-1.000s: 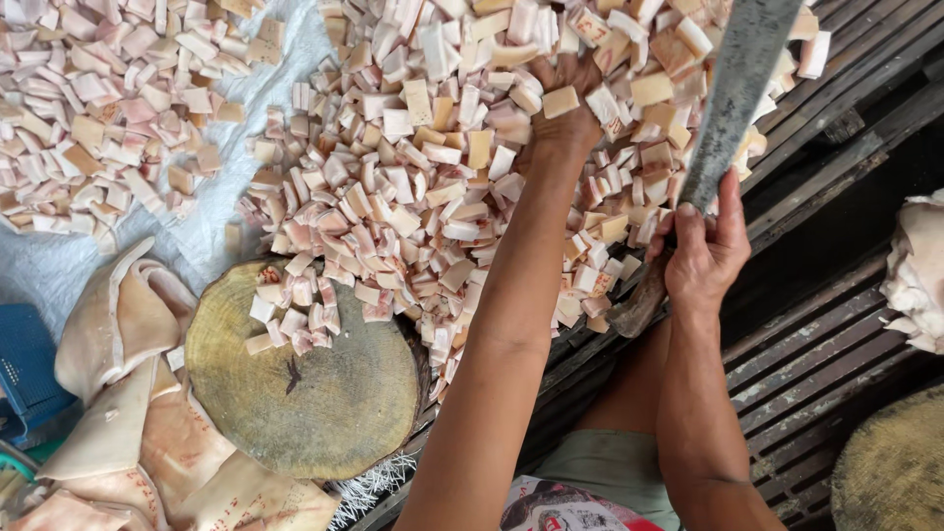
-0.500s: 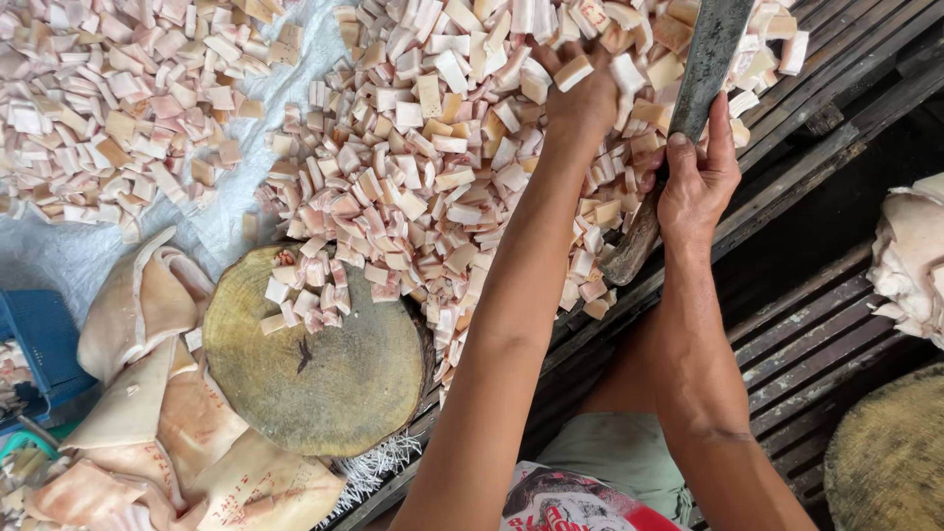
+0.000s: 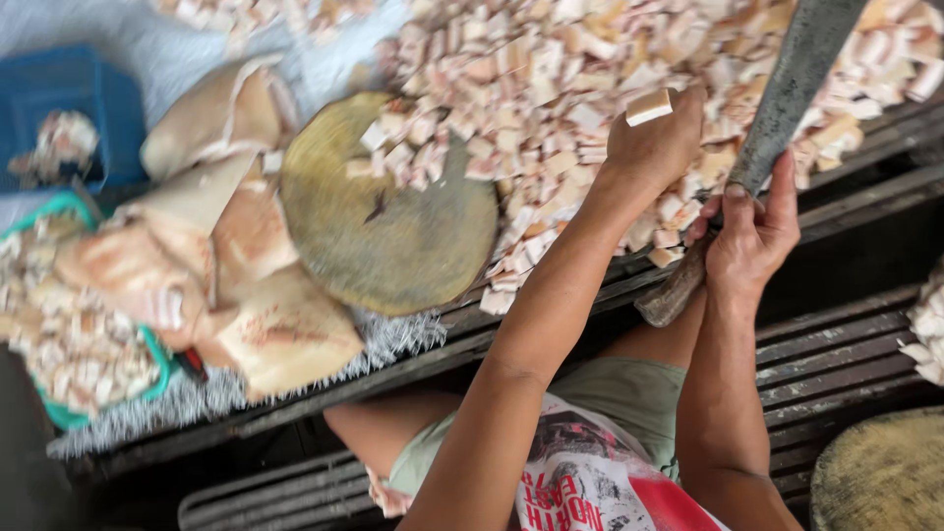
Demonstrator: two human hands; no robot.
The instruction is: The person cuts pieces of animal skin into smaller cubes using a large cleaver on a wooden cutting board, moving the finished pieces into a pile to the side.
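A broad heap of cut cubes [image 3: 590, 88] is already spread beyond the round chopping block [image 3: 388, 211], uncut slabs [image 3: 231, 285] remain beside it, the cleaver [image 3: 777, 108] is clasped by the right hand [image 3: 749, 236], and the left hand [image 3: 654, 147] is laid in the heap, grip unclear

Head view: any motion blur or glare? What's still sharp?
Head view: soft even daylight, no glare or hard shadows. Motion smear at the left edge, on the blue crate and green-rimmed basket. The left hand, right hand on the cleaver, and round chopping block read fairly sharp; the cut pieces soften toward the top.
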